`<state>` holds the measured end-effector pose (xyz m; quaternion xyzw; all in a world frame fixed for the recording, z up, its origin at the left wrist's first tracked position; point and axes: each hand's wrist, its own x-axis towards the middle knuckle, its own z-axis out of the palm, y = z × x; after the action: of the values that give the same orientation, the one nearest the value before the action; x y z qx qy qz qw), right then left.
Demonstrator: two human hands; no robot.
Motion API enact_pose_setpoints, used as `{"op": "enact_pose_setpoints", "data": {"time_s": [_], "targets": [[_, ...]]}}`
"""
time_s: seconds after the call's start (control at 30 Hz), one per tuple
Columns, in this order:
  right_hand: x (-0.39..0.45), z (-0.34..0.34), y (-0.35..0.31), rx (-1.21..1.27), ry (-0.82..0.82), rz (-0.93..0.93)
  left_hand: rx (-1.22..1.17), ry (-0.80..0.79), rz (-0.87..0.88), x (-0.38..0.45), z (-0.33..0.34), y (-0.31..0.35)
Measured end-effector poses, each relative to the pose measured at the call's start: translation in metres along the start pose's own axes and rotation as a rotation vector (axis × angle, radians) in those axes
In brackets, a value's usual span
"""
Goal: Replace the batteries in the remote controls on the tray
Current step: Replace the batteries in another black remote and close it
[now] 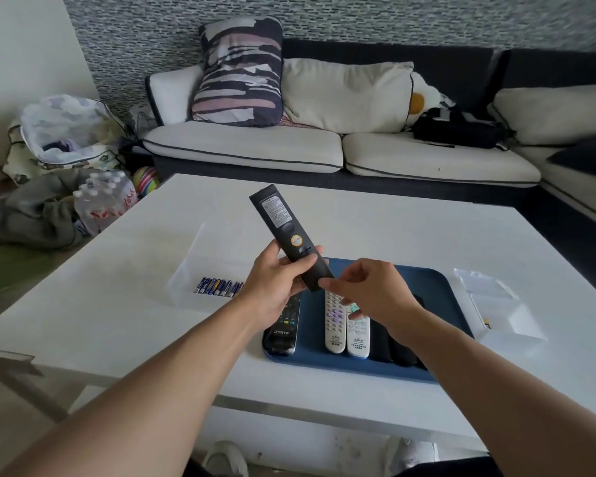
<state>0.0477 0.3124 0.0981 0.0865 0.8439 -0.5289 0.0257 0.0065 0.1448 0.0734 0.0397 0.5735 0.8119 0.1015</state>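
Our left hand (pixel 272 287) grips the black remote (pixel 286 232) face-down above the blue tray (pixel 424 284); our right hand (pixel 369 290) pinches its lower end; batteries (pixel 219 287) lie left, other remotes (pixel 346 325) beneath.

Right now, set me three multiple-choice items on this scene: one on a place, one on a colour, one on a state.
1. Where are the spare batteries?
A. in the clear box left of the tray
B. on the sofa
C. on the tray

2. What colour is the tray?
A. red
B. blue
C. yellow

3. How is the black remote held?
A. lying on the tray
B. button side up
C. back side up in the left hand

Answers: 1 A, they lie in a row inside the box; 2 B, its rim shows blue; 3 C, its label faces the camera.
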Motion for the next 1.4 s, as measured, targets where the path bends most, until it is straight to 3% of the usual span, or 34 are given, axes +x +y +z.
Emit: {"op": "enact_pose_setpoints", "data": {"time_s": [0.23,0.6,0.77,0.93,1.03,1.1,1.17,1.27,1.4], "targets": [[-0.005,-0.002,-0.002,0.156,-0.19,0.103,-0.167,0.027,-0.046,0.0,0.004,0.009],[-0.005,0.007,0.0,0.141,-0.064,-0.055,-0.269,0.023,-0.056,-0.004,0.009,0.016],[-0.009,0.01,-0.007,0.196,-0.071,-0.031,-0.289,0.05,-0.128,-0.004,0.006,0.011],[-0.006,0.012,-0.017,0.643,-0.008,0.127,-0.112,-0.024,-0.194,-0.005,0.003,0.003],[0.005,0.002,-0.014,0.73,0.154,0.121,0.136,0.123,-0.17,-0.001,0.004,-0.007],[0.012,-0.008,-0.007,0.475,0.309,0.023,0.396,0.258,-0.1,0.002,-0.003,-0.011],[0.014,-0.015,0.003,0.047,0.398,-0.116,0.615,0.256,-0.088,0.003,-0.015,-0.017],[0.012,-0.013,0.016,-0.33,0.331,-0.294,0.667,0.134,-0.199,0.007,-0.028,-0.033],[0.012,0.001,0.018,-0.642,0.199,-0.413,0.631,0.119,-0.26,0.01,-0.032,-0.039]]}}
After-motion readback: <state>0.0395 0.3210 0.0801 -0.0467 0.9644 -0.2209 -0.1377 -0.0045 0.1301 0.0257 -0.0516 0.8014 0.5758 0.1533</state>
